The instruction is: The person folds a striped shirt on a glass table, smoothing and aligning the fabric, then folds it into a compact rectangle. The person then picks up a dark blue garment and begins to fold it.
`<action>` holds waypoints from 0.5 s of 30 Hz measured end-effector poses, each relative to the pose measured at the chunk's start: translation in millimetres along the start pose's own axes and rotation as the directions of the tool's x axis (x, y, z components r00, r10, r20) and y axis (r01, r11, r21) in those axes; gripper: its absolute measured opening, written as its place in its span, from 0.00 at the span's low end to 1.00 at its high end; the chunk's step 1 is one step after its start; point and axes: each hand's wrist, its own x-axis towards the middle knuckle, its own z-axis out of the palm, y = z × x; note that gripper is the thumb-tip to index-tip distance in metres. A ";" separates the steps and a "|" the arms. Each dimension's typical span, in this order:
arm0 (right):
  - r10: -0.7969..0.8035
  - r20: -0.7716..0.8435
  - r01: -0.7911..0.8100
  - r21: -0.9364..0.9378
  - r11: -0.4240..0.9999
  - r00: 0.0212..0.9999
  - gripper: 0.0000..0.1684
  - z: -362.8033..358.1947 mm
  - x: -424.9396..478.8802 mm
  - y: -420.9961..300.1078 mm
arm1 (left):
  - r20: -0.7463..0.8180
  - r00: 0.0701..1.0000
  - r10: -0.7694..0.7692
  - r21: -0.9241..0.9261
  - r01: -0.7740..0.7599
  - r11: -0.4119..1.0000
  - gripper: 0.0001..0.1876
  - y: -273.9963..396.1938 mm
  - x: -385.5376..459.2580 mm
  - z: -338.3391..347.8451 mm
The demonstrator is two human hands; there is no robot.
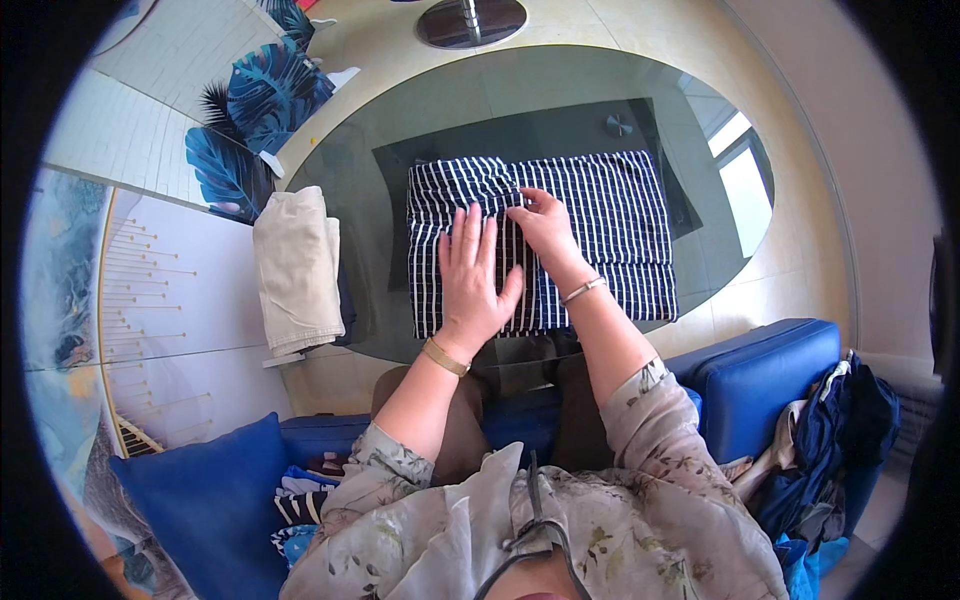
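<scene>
A dark blue cloth garment with white stripes (600,217) lies folded on the oval glass table (442,97) before me. Its left part is doubled over, with a rumpled edge near the middle. My left hand (476,277) rests flat on that folded part, fingers spread and pointing away from me. Just to its right, my right hand (546,225) has thumb and forefinger pinched at the rumpled edge. What kind of garment it is cannot be told.
Folded beige trousers (296,270) lie at the table's left edge over a darker cloth. Folded clothes (300,510) sit beside me on the left, near a blue cushion (210,502). Loose dark clothes (817,427) hang over the blue sofa's (765,375) right arm. A round pedestal base (471,26) stands beyond.
</scene>
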 end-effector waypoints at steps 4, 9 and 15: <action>0.050 0.017 -0.051 0.051 0.997 0.999 0.30 2.0 -2.6 -9.4 | 0.178 0.980 -0.093 0.201 0.056 0.978 0.36 -14.1 -6.3 12.8; -0.047 0.010 0.043 0.242 0.969 0.999 0.35 4.7 5.5 -0.8 | 0.225 0.968 -0.111 0.226 0.059 0.972 0.38 -3.1 -9.5 21.9; -0.074 -0.062 0.095 0.491 0.866 0.995 0.27 11.5 9.5 -2.2 | 0.200 0.975 -0.101 0.217 0.056 0.975 0.39 -3.6 -12.7 26.1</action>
